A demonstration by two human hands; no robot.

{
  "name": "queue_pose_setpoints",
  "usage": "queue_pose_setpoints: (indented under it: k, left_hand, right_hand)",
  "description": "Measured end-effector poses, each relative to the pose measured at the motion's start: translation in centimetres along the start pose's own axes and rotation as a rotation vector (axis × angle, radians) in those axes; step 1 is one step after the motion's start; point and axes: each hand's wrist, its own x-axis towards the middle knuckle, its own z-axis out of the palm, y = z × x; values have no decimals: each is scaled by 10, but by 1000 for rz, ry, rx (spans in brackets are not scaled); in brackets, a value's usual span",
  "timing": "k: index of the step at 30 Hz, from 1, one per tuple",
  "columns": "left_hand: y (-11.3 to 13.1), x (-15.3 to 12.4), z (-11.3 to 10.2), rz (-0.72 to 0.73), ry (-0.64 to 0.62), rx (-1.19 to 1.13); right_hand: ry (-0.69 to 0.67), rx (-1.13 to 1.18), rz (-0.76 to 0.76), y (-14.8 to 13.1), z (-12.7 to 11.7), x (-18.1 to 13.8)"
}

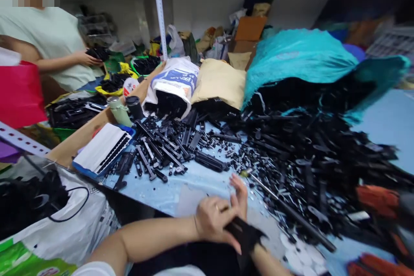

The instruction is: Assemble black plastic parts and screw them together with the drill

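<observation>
My left hand [211,220] reaches across the table's near edge, its fingers and thumb closed around a black wrist wrap [242,235]. That wrap sits on my right wrist. My right hand [239,194] is raised with its fingers apart and slightly bent, holding nothing. Beyond both hands, small black parts and metal pins [274,177] lie heaped on the light blue tabletop [152,196]. To the right of my right hand lies a long dark rod [300,220] with a thin metal shaft. White discs [299,252] lie near my right forearm.
A teal sack [300,56], a beige sack [221,82] and a white sack [176,75] spill black parts at the back. A paper pad [101,146] and cups [119,112] stand left by a wooden board [74,138]. Orange-and-black tools [378,200] lie right. A co-worker [48,43] holds black parts.
</observation>
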Motion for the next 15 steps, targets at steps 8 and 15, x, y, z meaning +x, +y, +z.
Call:
queue_pose_setpoints:
  k: [8, 15]
  left_hand:
    - [-46, 70, -9, 16, 28, 66]
    - [-112, 77, -51, -62, 202, 355]
  right_hand:
    - [-452, -422, -8, 10, 35, 180]
    - [-368, -403, 223, -21, 195, 252]
